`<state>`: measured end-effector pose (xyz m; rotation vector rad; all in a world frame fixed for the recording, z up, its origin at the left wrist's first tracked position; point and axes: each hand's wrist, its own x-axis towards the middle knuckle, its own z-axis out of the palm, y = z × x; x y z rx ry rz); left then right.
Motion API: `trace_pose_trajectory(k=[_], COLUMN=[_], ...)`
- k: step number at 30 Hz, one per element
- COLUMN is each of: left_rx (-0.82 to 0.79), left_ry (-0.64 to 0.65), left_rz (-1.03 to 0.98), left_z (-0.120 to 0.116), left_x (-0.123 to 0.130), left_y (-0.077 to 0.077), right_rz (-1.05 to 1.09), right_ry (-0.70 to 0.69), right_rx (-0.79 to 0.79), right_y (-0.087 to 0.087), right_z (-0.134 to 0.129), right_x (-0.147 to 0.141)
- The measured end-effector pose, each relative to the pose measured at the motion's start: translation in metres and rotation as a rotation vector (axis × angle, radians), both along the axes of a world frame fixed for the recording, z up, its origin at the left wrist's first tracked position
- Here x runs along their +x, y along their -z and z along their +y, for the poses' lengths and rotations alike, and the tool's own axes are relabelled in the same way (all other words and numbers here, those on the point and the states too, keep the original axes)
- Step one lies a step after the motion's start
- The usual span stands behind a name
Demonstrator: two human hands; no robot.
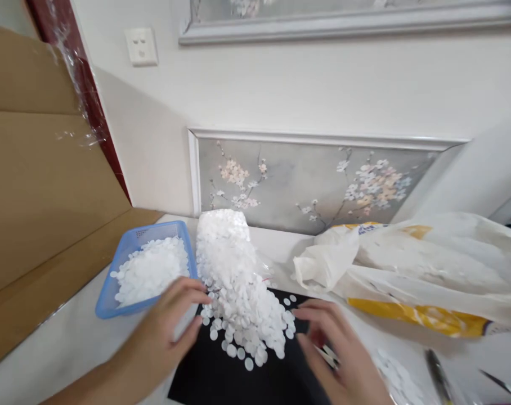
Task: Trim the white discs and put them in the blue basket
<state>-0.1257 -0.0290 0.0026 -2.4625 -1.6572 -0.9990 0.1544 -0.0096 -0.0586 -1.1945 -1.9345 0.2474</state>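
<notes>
A heap of small white round discs [251,315] spills from a clear plastic bag [224,230] onto a black mat [230,382]. My left hand [171,326] is at the heap's left edge, fingers curved and apart, fingertips close to the outer discs. On the opposite side, my right hand [335,349] has its fingers slightly bent and spread by the heap's right edge. Neither hand holds anything that I can see; whether the fingertips touch discs is hard to tell. Behind my left hand stands a blue plastic basket [107,295] with many similar discs in it.
A large cardboard box [40,191] lines the left side. At the right lies a crumpled white and yellow plastic bag [424,270]. Nearer me are a dark pen [438,374], a thin dark tool [500,383] and more white discs [399,379]. The wall [344,84] closes off the back.
</notes>
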Motion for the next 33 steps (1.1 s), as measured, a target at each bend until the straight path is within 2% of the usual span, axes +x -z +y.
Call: trace_pose_trajectory(k=[3, 5, 9, 13, 16, 22, 28, 33], left_rx=[-0.134, -0.15, -0.142, -0.112, -0.147, -0.201, -0.171, -0.136], left_ry=[0.12, 0.14, 0.139, 0.126, 0.194, 0.183, 0.183, 0.226], left_rz=[0.163, 0.238, 0.344, 0.392, 0.385, 0.274, 0.228, 0.139], left_z=[0.019, 0.027, 0.037, 0.037, 0.036, 0.038, 0.039, 0.04], left_x=[0.026, 0.043, 0.056, 0.054, 0.055, 0.056, 0.052, 0.049], left_y=[0.033, 0.05, 0.068, 0.071, 0.068, 0.068, 0.066, 0.067], right_rz=[-0.162, -0.251, -0.255, -0.132, -0.096, -0.066, -0.029, 0.094], right_ry=[-0.124, -0.167, -0.225, -0.257, -0.235, -0.178, -0.218, -0.217], right_rx=[-0.069, -0.052, -0.028, -0.105, -0.109, -0.252, -0.289, -0.343], right_y=[0.013, 0.02, 0.03, 0.031, 0.029, 0.023, 0.021, 0.02], right_z=[0.013, 0.017, 0.023, 0.025, 0.024, 0.019, 0.019, 0.02], right_x=[-0.019, -0.03, -0.036, -0.028, -0.021, -0.022, -0.024, -0.023])
